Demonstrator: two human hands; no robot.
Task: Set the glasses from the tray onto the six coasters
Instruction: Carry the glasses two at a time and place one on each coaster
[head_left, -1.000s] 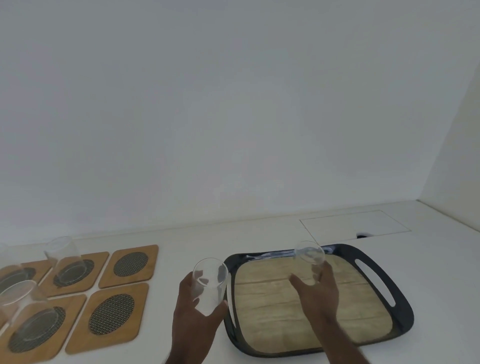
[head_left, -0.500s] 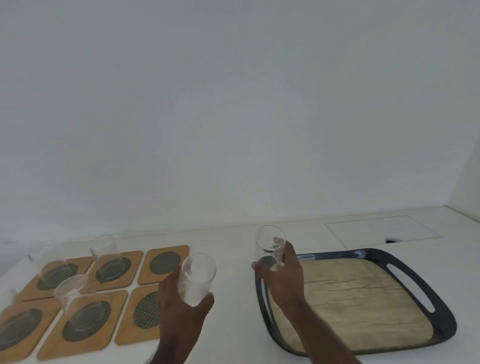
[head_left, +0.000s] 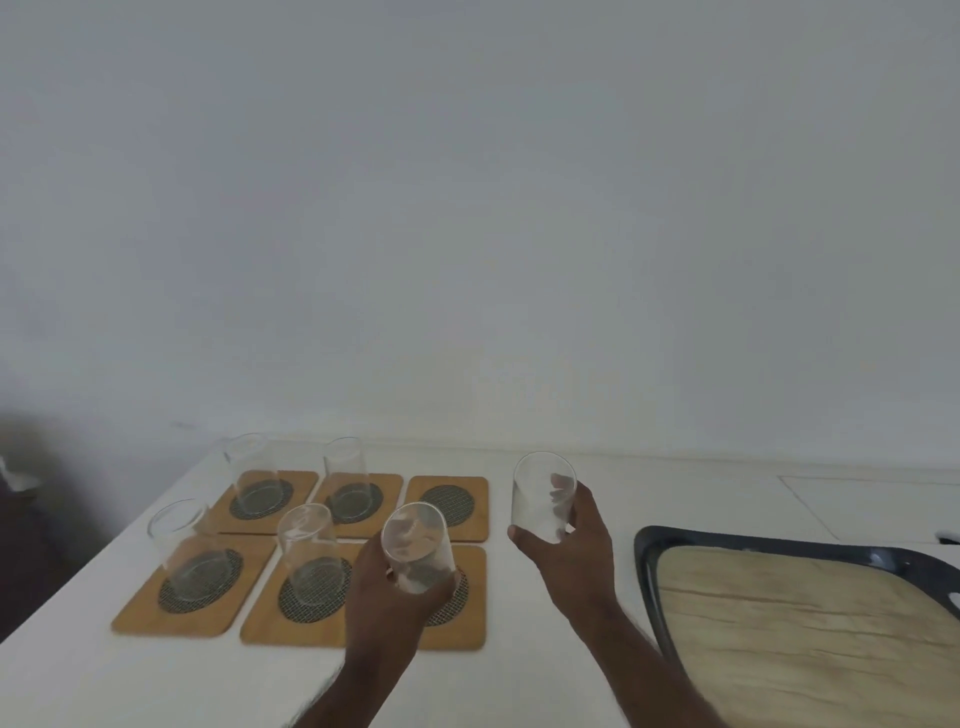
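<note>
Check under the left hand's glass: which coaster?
The front right coaster lies under the glass in the left hand. Its mesh shows beside the hand; hand and glass cover the rest, so contact can't be told.

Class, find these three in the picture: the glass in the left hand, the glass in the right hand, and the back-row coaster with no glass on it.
Left-hand glass (head_left: 415, 545), head view, on its clear side wall.
Right-hand glass (head_left: 535, 506), head view, on its side wall.
Bare back-row coaster (head_left: 448, 505), head view, on its dark mesh centre.

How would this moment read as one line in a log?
left hand: holds glass over near-right coaster | right hand: holds second glass | far-right coaster: bare | tray: no glasses visible
</note>
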